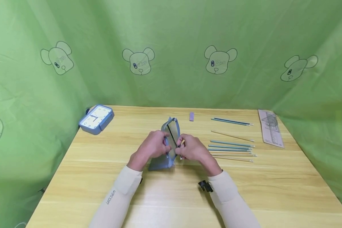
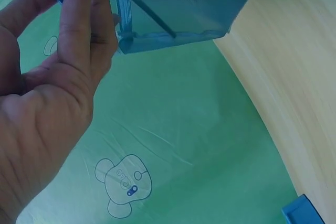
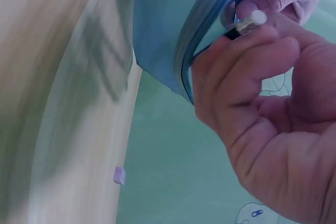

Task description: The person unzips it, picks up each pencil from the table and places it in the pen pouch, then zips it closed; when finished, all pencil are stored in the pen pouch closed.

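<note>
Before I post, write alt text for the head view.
A left hand grips an open blue pouch while the right hand pinches a dark pencil slanting into it. A clock sits left; eraser, pencils and ruler set lie right.

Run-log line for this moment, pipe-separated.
left hand: grips blue pouch | right hand: holds pencil, partly inside pouch | other pencils: on table
</note>
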Tool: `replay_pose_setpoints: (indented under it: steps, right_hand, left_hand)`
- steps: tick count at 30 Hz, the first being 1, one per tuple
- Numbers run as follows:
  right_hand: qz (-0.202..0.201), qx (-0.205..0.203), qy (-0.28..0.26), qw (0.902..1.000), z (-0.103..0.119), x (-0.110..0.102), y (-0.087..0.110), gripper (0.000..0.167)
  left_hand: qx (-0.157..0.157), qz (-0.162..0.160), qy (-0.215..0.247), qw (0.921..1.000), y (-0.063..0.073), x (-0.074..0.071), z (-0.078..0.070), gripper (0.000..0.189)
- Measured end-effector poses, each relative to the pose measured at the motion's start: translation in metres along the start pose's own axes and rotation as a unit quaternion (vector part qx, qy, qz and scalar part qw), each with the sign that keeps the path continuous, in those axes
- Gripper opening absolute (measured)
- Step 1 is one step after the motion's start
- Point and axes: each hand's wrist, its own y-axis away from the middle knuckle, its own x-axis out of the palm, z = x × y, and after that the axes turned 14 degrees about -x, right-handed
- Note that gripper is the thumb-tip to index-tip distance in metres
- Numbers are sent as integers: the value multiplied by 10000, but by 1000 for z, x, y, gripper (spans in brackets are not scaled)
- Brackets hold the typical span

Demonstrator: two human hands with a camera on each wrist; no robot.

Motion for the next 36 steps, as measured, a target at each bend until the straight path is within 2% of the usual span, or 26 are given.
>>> replay_pose_setpoints:
  steps: [4, 9, 15, 20, 24, 29, 32, 36]
  right_hand:
    - [31, -105, -680, 9976, -4, -2, -3, 18]
    - [7, -166, -1195, 9927, -8, 1, -7, 15]
    - [-405, -61, -1360, 9899, -5, 3, -10, 12]
    - [-499, -193, -1292, 9902, -2, -3, -7, 12]
    - [-515, -491, -992, 9925, -6, -18, 0, 14]
    - [-261, -925, -35, 9954, -23, -52, 15, 16]
    - [-11, -1050, 739, 9917, -37, -76, 30, 11]
    - [320, -926, 1558, 9829, -60, -104, 51, 10]
  left_hand:
    - [188, 193, 98, 9996, 1, 0, -1, 61]
    - [350, 178, 351, 9986, 0, 2, -1, 61]
    - [238, -79, 477, 9985, -3, 0, 3, 62]
    - [78, -68, 431, 9990, -2, -4, 5, 64]
    - [77, -143, 172, 9997, -1, -7, 8, 62]
    - [77, -149, -212, 9996, 2, -13, 10, 57]
    - [56, -116, -333, 9994, 3, -16, 11, 55]
    - [78, -76, -400, 9991, 3, -17, 13, 53]
